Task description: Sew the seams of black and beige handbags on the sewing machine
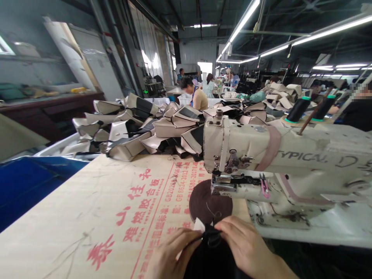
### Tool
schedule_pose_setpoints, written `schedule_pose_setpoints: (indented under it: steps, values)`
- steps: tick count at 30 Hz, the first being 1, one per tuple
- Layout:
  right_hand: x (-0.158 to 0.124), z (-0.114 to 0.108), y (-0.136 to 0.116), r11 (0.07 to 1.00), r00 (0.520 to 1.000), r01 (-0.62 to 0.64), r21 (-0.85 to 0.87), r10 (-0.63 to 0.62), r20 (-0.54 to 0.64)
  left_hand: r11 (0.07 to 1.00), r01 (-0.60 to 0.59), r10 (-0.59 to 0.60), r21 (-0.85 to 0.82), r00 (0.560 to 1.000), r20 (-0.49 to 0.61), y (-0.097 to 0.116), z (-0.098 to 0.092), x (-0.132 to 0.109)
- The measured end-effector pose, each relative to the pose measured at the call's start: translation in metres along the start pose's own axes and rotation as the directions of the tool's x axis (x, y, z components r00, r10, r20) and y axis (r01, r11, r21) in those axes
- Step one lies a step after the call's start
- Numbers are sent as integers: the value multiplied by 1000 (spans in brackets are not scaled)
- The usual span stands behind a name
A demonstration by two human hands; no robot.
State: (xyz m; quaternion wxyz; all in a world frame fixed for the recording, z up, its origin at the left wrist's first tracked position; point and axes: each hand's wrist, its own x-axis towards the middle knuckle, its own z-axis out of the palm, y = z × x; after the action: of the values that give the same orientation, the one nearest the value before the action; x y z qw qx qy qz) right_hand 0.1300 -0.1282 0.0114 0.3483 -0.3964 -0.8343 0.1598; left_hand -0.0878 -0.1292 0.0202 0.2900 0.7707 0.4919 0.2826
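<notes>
Both hands are at the bottom of the head view, close together over the front of the plywood board. My left hand (177, 250) pinches the left edge of a black fabric piece (210, 255), where a bit of white material shows. From the other side, my right hand (244, 242) grips the same piece near its top with bent fingers. Just beyond lies a dark brown roll of tape (210, 203), flat on the board, a loose thread on it. The sewing machine (241, 147) stands to the right, its narrow arm over the roll's edge. The piece's lower part runs out of view.
Plywood board (110, 209) with red print covers the left front. Behind it rises a heap of beige and black sewn pieces (171, 124). Pink-handled snips (264, 186) hang on the machine; black thread cones (298, 110) stand behind it. A co-worker (200, 99) sits farther back.
</notes>
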Motion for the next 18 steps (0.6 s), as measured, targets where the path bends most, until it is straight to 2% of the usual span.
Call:
schedule_pose_setpoints:
  steps: [3, 5, 9, 11, 14, 16, 18]
  values:
    - [5, -1, -2, 999, 999, -46, 11, 46, -7, 995, -68, 69, 75, 998, -5, -7, -3, 18]
    - [8, 2, -1, 996, 996, -84, 31, 85, -32, 976, -160, 163, 147, 987, -10, -10, -4, 27]
    - [10, 8, -3, 989, 989, -139, 54, 141, -47, 896, -380, 370, 231, 925, 89, -16, -3, 27]
    - [11, 6, -10, 990, 989, -139, 40, 140, -45, 871, -414, 408, 265, 909, 81, -17, -5, 20]
    - [16, -6, -23, 997, 996, -74, 10, 75, -40, 844, -445, 445, 298, 893, 71, -12, -14, 13]
    - [22, -16, -25, 999, 999, -34, -18, 33, -43, 841, -450, 448, 300, 890, 79, -7, -18, 18]
    - [29, -22, -20, 998, 997, -56, -31, 55, -54, 851, -431, 431, 299, 900, 69, -4, -18, 29]
